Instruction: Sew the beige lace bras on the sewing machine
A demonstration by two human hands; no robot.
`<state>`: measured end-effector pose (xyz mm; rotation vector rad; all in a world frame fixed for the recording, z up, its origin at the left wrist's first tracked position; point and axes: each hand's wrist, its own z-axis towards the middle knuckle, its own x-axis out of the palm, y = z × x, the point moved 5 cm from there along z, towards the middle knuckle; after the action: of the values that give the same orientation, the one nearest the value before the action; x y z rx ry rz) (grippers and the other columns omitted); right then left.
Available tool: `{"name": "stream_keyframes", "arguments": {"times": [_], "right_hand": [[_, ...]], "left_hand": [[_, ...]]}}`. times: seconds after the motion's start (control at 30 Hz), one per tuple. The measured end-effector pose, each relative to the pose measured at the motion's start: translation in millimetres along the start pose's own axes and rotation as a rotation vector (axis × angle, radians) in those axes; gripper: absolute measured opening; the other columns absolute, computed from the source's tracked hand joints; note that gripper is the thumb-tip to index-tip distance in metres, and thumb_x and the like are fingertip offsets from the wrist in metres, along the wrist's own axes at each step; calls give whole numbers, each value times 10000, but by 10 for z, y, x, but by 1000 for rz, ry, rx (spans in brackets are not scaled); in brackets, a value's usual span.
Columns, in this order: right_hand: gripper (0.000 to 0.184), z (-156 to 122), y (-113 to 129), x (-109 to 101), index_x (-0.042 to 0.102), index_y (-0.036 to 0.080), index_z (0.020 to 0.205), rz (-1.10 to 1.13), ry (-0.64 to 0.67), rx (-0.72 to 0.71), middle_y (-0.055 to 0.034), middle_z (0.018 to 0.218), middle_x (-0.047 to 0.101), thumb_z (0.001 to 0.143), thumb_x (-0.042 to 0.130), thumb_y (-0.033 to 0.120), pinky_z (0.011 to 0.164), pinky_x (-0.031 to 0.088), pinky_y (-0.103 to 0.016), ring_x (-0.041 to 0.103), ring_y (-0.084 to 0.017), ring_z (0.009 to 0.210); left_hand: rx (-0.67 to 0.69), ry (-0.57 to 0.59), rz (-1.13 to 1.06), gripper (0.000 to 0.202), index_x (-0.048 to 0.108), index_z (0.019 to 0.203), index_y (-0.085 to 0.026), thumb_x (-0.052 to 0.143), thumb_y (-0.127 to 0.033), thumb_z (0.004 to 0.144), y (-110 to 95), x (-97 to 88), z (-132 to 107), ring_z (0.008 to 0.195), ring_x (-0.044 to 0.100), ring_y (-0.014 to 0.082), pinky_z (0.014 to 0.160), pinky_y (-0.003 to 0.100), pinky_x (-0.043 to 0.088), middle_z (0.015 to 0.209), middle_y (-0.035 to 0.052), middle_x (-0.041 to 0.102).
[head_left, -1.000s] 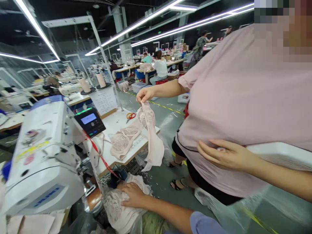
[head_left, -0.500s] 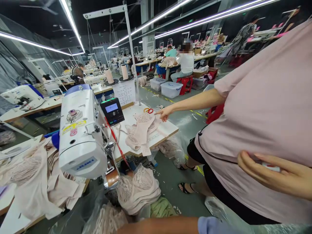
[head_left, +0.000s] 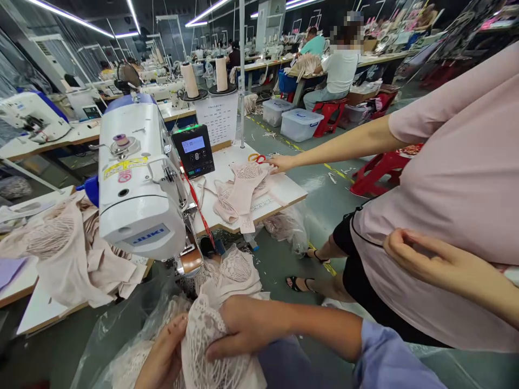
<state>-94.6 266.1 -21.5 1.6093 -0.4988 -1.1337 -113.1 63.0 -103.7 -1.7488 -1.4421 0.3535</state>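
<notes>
My left hand [head_left: 167,346] pinches the edge of a pale pink lace bra [head_left: 205,340] low in the view. My right hand [head_left: 247,327] is closed on its other side, thumb pressed on the lace. Below the sewing machine [head_left: 138,200], more lace bras [head_left: 239,270] lie heaped behind my hands. On the white machine table [head_left: 284,189] is another lace bra [head_left: 241,189], touched at its far edge by a co-worker's hand [head_left: 281,163]. The co-worker's other hand [head_left: 417,259] is held at the waist, fingers curled.
Left of the machine a stack of pale pink pieces [head_left: 77,243] covers a side table. A control panel [head_left: 193,150], thread cones [head_left: 221,74] and scissors with red and yellow handles [head_left: 257,158] sit behind. The co-worker in a pink shirt [head_left: 454,205] stands close at right.
Both my hands have come into view with a lace bra between them; before, only my forearm showed. The view has tilted down. The co-worker's reaching hand stays at the bra on the table.
</notes>
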Motion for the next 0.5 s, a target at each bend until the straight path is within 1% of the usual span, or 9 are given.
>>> {"name": "stream_keyframes", "arguments": {"times": [0.07, 0.13, 0.27, 0.33, 0.37, 0.4, 0.43, 0.47, 0.5], "right_hand": [[322, -85, 137, -128, 741, 228, 1000, 33, 151, -95, -10, 968, 750, 965, 547, 482, 842, 497, -223, 687, -166, 899], [311, -151, 184, -235, 724, 220, 1103, 27, 207, -119, -19, 1033, 735, 1013, 488, 401, 883, 473, -223, 661, -162, 946], [264, -234, 7, -332, 754, 223, 969, -93, 236, -23, 14, 758, 675, 989, 548, 387, 679, 459, -207, 596, -138, 684], [271, -263, -164, -331, 757, 219, 860, -146, 262, 65, 20, 642, 620, 942, 621, 438, 594, 433, -222, 555, -140, 580], [273, -266, -252, -340, 757, 220, 876, -166, 239, 110, 12, 662, 633, 902, 671, 477, 603, 442, -235, 574, -154, 593], [319, -256, -333, -362, 754, 224, 966, -180, 181, 146, -10, 758, 678, 853, 718, 520, 656, 469, -256, 623, -182, 672], [467, -232, -401, -394, 720, 229, 1121, -186, 89, 164, -48, 940, 715, 797, 760, 562, 757, 494, -291, 666, -229, 829], [689, -199, -455, -425, 628, 233, 1304, -179, -13, 160, -94, 1179, 683, 745, 792, 600, 893, 485, -342, 647, -283, 1044], [892, -154, -492, -439, 491, 236, 1452, -156, -91, 127, -127, 1391, 570, 714, 803, 628, 1020, 428, -393, 552, -322, 1244]], "left_hand": [[-23, 66, -43, 460, 642, 724, -140, 867, -536, 661, -9, 155, 50, 552, 467, 103, 553, 210, 396, 626, -3, 565], [-36, 110, -60, 458, 627, 715, -124, 879, -503, 665, -8, 268, 105, 527, 423, 74, 530, 185, 350, 608, -15, 539], [-46, 209, -18, 444, 644, 806, -134, 821, -534, 730, 25, 389, 203, 589, 496, 109, 591, 214, 388, 647, 8, 580], [38, 172, 163, 467, 628, 782, -139, 755, -589, 772, -12, 400, 220, 585, 474, 114, 576, 218, 360, 643, 10, 564], [123, 123, 303, 473, 618, 757, -141, 713, -602, 803, -62, 409, 210, 580, 455, 113, 562, 219, 335, 638, 9, 549], [226, 69, 456, 470, 605, 731, -143, 663, -595, 843, -129, 436, 185, 580, 441, 113, 555, 222, 314, 633, 8, 532], [328, 30, 605, 459, 588, 707, -146, 609, -569, 888, -200, 489, 147, 582, 434, 115, 553, 228, 300, 627, 6, 516], [416, 21, 732, 444, 569, 689, -151, 557, -525, 928, -265, 566, 106, 584, 434, 116, 557, 235, 291, 620, 2, 503], [483, 41, 822, 428, 548, 677, -157, 510, -475, 960, -318, 654, 71, 584, 439, 115, 564, 240, 288, 614, -2, 497]]}}
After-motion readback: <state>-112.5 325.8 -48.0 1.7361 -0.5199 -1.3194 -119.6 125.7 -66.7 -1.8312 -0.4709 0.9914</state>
